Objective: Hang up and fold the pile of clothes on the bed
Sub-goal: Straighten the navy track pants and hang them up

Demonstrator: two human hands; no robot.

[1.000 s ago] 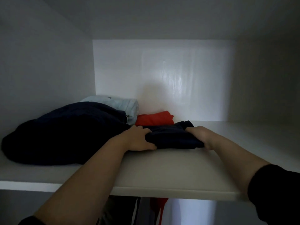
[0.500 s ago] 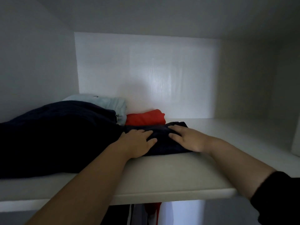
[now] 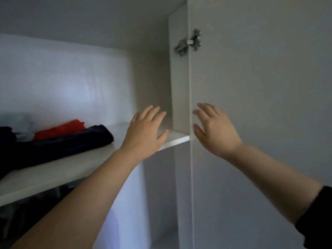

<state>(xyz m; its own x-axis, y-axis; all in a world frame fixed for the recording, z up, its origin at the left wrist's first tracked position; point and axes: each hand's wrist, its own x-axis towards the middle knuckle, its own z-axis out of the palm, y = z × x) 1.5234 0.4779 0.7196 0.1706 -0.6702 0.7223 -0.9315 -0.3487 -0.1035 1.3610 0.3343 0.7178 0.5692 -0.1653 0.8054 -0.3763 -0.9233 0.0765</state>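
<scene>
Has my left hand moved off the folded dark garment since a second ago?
Yes. The left hand went right along the shelf, off the folded dark garment.

The light is dim, with a cool bluish glow on the back panel [image 3: 71, 83] and deep shadow under the shelf [image 3: 71, 169]. The left hand [image 3: 145, 133] and right hand [image 3: 213, 130] look softly smeared. Dark clothes [image 3: 53, 146] at the left edge blur into near-black, and the shelf line slants with wide-angle distortion.

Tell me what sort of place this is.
Most likely the inside of a white wardrobe: a shelf bearing a dark folded garment and a red garment, with an open door hung on a metal hinge.
</scene>
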